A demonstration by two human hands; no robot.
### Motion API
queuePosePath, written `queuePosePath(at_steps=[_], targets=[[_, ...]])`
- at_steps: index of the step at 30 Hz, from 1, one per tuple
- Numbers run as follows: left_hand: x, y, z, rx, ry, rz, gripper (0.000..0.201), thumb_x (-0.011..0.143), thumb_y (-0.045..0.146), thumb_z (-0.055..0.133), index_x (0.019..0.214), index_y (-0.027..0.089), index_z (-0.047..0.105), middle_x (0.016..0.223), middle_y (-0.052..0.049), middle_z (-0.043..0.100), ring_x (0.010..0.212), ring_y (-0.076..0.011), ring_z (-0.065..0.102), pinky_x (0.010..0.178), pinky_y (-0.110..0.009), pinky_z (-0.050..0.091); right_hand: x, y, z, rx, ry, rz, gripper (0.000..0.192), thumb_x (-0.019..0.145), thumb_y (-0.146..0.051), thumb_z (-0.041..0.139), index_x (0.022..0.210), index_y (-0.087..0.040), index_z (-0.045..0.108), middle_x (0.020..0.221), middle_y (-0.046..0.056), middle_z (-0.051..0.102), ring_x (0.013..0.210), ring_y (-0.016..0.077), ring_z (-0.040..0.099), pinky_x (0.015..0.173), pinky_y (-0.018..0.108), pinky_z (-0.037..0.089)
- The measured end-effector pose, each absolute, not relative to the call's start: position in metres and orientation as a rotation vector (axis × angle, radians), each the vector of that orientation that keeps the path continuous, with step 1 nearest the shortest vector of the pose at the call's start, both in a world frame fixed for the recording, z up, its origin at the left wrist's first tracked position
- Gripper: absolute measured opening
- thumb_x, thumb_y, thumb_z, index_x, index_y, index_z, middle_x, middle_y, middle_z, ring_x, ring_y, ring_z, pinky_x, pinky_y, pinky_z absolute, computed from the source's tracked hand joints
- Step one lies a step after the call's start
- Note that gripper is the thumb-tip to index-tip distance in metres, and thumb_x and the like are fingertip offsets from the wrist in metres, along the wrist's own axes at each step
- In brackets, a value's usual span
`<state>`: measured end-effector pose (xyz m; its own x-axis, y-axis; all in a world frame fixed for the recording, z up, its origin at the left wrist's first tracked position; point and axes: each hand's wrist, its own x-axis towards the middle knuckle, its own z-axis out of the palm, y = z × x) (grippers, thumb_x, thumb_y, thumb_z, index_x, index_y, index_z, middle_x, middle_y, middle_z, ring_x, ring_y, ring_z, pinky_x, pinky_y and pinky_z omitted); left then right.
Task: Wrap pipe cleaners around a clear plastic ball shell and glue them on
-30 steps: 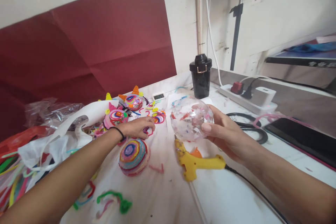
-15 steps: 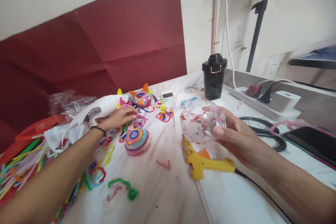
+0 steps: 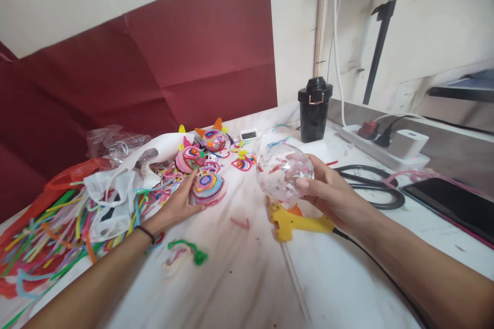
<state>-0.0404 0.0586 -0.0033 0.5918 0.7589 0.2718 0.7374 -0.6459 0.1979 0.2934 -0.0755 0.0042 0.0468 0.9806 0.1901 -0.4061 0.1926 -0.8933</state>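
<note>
1 spread left hand (image 3: 180, 204) curves round a striped ball (image 3: 210, 187), grip unclear; 1 half-closed right hand (image 3: 330, 185) holds a clear ball (image 3: 281, 172).

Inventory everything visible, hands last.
clear ball: 1, transparent, centre
striped round piece: 1, multicolour, centre left
eared round pieces: 2, multicolour, rear
eye-shaped piece: 1, multicolour, centre
glue gun: 1, yellow, centre
pipe cleaners: many, mixed, left
loose strands: several, mixed, front
plastic bag: 1, red, left
film: some, white, left
clear wrap: some, colourless, rear left
cut-out sheet: 1, white, rear left
wall sheet: 1, maroon, rear
cup: 1, black, rear
digital display: 1, white, rear
power strip: 1, white, right
coil: 1, black, right
phone: 1, black, right
stand pole: 1, black, right
table: 1, white, beneath
left hand: 1, bare, at striped round piece
right hand: 1, bare, holding clear ball
</note>
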Motion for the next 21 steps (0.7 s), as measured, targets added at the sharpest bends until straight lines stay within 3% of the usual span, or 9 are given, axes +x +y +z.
queuePosePath(at_steps=[3,5,7,11,16,21], targets=[[-0.024,0.040,-0.004,2.779,1.360,0.678,0.079,0.081,0.038,0.063,0.147,0.021,0.024,0.150,-0.015,0.036,0.139,-0.0400,0.029,0.111,-0.062,0.027,0.295,-0.076,0.006,-0.737,-0.981,1.221,0.050,0.065,-0.033,0.079,0.108,-0.021,0.056,0.103,0.005,0.066,0.087,0.0200,0.065,0.070,0.029,0.054],[-0.008,0.017,-0.005,2.836,1.293,0.670,0.059,0.088,0.036,0.055,0.142,0.022,0.036,0.147,-0.011,0.041,0.140,-0.0319,0.029,0.115,-0.053,0.026,0.296,-0.077,0.007,-0.716,-0.986,1.217,0.048,0.067,-0.033,0.079,0.108,-0.022,0.057,0.101,0.004,0.067,0.083,0.0186,0.065,0.069,0.029,0.055],[0.009,-0.007,-0.007,2.969,1.003,0.432,0.047,0.093,0.038,0.048,0.137,0.023,0.044,0.146,-0.010,0.045,0.140,-0.0284,0.031,0.115,-0.052,0.025,0.296,-0.078,0.008,-0.705,-0.993,1.222,0.047,0.067,-0.033,0.079,0.109,-0.023,0.058,0.102,0.004,0.067,0.083,0.0188,0.066,0.069,0.029,0.055],[0.025,-0.039,-0.011,2.916,0.682,-0.122,0.068,0.091,0.054,0.045,0.148,0.022,0.026,0.155,-0.012,0.029,0.142,-0.0285,0.026,0.115,-0.051,0.024,0.295,-0.080,0.009,-0.721,-0.990,1.216,0.046,0.067,-0.034,0.079,0.108,-0.024,0.059,0.101,0.004,0.068,0.085,0.0197,0.067,0.069,0.027,0.055],[-0.023,-0.038,-0.016,2.975,0.687,-0.225,0.065,0.096,0.047,0.038,0.151,0.028,0.009,0.157,-0.007,0.025,0.144,-0.0242,0.022,0.118,-0.049,0.016,0.297,-0.080,0.007,-0.726,-0.967,1.227,0.050,0.066,-0.034,0.080,0.110,-0.025,0.059,0.099,0.003,0.068,0.084,0.0190,0.066,0.071,0.027,0.056],[-0.095,-0.009,-0.016,3.072,0.984,-0.226,0.053,0.098,0.037,0.040,0.148,0.031,0.025,0.153,-0.004,0.036,0.140,-0.0227,0.033,0.117,-0.048,0.022,0.296,-0.079,0.005,-0.727,-1.011,1.224,0.048,0.065,-0.035,0.081,0.108,-0.026,0.060,0.087,-0.001,0.067,0.075,0.0166,0.066,0.065,0.025,0.055]])
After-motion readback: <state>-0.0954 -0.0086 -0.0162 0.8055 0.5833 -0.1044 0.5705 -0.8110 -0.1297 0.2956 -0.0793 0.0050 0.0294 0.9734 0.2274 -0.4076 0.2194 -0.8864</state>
